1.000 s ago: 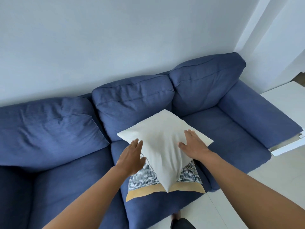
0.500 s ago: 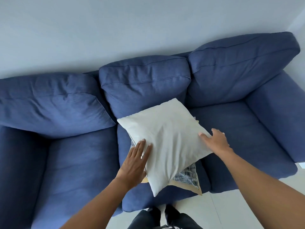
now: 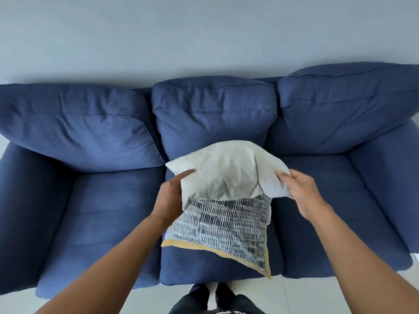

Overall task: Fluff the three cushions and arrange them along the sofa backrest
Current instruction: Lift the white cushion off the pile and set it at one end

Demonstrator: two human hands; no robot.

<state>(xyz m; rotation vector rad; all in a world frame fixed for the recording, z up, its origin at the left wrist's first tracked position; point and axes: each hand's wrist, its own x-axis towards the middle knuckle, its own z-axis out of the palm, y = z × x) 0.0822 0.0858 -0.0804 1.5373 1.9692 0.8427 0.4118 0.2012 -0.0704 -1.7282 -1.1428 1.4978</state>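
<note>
Fluffing appears under way: both hands, left hand [image 3: 172, 196] and right hand [image 3: 301, 191], fingers pinching the white cushion [image 3: 226, 173] above the patterned cushion [image 3: 222, 225] on the middle seat; next, likely propping against the backrest [image 3: 213, 114].

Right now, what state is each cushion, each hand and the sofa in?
White cushion: lifted, bunched, gripped at both side edges.
Patterned cushion: lying flat on the middle seat, partly under the white one, untouched.
Left hand: closed on the white cushion's left edge.
Right hand: closed on its right edge.
Sofa backrest: no loose cushion set against it yet.
</note>
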